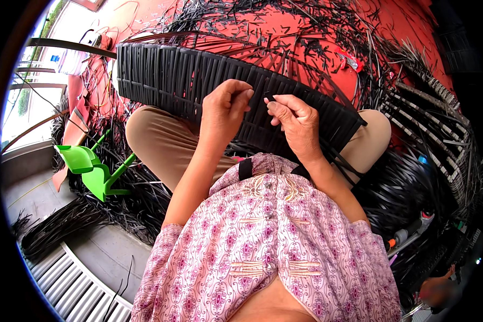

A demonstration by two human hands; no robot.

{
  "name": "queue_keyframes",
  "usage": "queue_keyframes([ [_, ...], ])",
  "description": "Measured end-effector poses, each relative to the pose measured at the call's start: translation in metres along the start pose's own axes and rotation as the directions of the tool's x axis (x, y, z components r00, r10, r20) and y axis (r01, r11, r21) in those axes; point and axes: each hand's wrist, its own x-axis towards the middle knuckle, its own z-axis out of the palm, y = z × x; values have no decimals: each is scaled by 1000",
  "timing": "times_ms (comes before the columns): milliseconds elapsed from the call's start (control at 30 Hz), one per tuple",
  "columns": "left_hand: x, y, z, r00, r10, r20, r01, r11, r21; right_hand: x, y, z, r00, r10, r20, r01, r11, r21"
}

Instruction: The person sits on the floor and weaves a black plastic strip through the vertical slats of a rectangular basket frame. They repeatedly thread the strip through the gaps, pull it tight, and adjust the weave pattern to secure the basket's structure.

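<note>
A long black woven panel (163,75) of plastic-like strips on a frame lies across my lap, between my bent knees. Over its middle, my left hand (225,110) is closed, thumb against the curled fingers; what it pinches, if anything, is hidden. Just to the right, my right hand (298,121) is also closed, thumb to forefinger, with what looks like the end of a thin black strip at its fingertips. A small gap separates the two hands. Brown bare strips (284,61) fan out beyond the panel's far edge.
Black strip scraps (241,21) litter the red floor (408,32) ahead. Bundles of black strips (64,228) lie at the left, near a green plastic object (94,172). At the right stands a partly wrapped frame (429,123). A white slatted piece (80,284) is at lower left.
</note>
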Motion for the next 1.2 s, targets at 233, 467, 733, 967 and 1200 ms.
queue_keyframes([
  [233,6,-15,30,964,264,-35,-190,774,604,2,6,-4,998,-26,-57,19,994,-112],
  [467,4,-18,31,957,284,-64,-197,793,577,5,4,0,997,-24,-70,6,968,-250],
  [733,12,-32,21,984,173,-41,-160,961,226,10,16,6,983,-180,-30,148,881,-449],
  [967,9,-27,22,986,164,-44,-149,961,233,19,11,12,973,-215,85,219,738,-638],
  [1200,9,-23,10,955,286,77,-293,875,386,22,11,17,979,-190,72,183,672,-717],
])
